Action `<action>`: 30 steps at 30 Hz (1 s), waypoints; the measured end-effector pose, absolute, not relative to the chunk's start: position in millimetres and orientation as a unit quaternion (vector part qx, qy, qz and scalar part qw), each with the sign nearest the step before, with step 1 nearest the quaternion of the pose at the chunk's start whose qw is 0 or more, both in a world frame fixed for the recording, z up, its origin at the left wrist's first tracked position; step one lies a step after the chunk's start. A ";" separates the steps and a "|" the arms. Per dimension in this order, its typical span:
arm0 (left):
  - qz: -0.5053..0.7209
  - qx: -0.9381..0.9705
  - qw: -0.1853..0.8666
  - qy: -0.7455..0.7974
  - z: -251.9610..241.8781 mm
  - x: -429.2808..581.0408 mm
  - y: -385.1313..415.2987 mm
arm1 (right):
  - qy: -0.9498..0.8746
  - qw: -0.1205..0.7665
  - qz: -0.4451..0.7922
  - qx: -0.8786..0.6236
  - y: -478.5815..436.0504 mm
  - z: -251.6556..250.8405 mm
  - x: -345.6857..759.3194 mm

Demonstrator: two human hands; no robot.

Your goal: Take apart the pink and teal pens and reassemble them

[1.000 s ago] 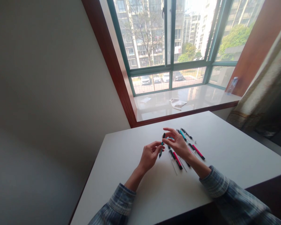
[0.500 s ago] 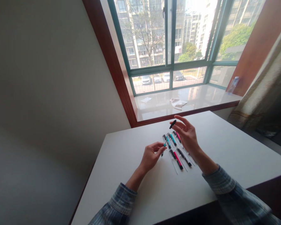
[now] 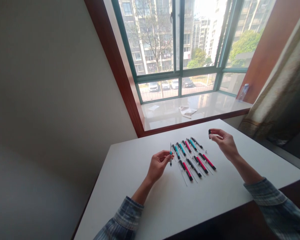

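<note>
My left hand [image 3: 158, 166] pinches a teal pen barrel [image 3: 170, 154] upright above the table, with a thin dark refill or rod sticking out of its top. Off to the right, my right hand [image 3: 225, 144] is raised and grips a short black pen part [image 3: 209, 134] between thumb and fingers. Between the hands lie two slanted rows of disassembled pens: a red pen barrel [image 3: 188, 172] and a teal pen barrel [image 3: 182, 150] are among several, along with black parts and thin white refills [image 3: 182, 175]. A tiny pale piece [image 3: 206, 152] sits at the right end of the rows.
The white table [image 3: 130, 166] stands against a window sill [image 3: 162, 118]. On the sill are a crumpled cloth [image 3: 187, 111], a flat white paper [image 3: 153, 108] and a clear bottle [image 3: 243, 92]. A curtain [image 3: 262, 96] hangs at the right and a wall [image 3: 52, 100] rises at the left.
My right hand has moved right with the black part, away from the teal barrel, uncovering more of the pens. My left hand has turned the barrel more upright. The view has shifted slightly.
</note>
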State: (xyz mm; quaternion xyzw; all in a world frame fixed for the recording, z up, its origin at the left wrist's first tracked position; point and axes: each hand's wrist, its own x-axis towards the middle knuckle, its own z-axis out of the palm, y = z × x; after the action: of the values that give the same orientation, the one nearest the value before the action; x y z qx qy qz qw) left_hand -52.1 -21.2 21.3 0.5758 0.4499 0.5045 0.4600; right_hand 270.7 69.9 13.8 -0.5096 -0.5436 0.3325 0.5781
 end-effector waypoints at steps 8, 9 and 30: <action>0.483 0.603 0.441 0.457 23.2 -43.6 -23.1 | -0.632 0.440 0.189 -0.609 39.0 -31.2 299.2; 0.480 0.605 0.438 0.460 23.5 -43.3 -23.0 | -0.637 0.434 0.185 -0.610 37.6 -32.9 297.0; 0.455 0.631 0.405 0.481 25.6 -42.0 -20.8 | -0.706 0.343 0.160 -0.598 30.5 -30.4 283.1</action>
State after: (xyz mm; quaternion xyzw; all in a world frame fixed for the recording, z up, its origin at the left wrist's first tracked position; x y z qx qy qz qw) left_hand -42.0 -20.8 25.6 0.6308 0.4808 0.4551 0.4047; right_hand 283.1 30.5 -30.4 -0.5983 -0.7064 0.1602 0.3425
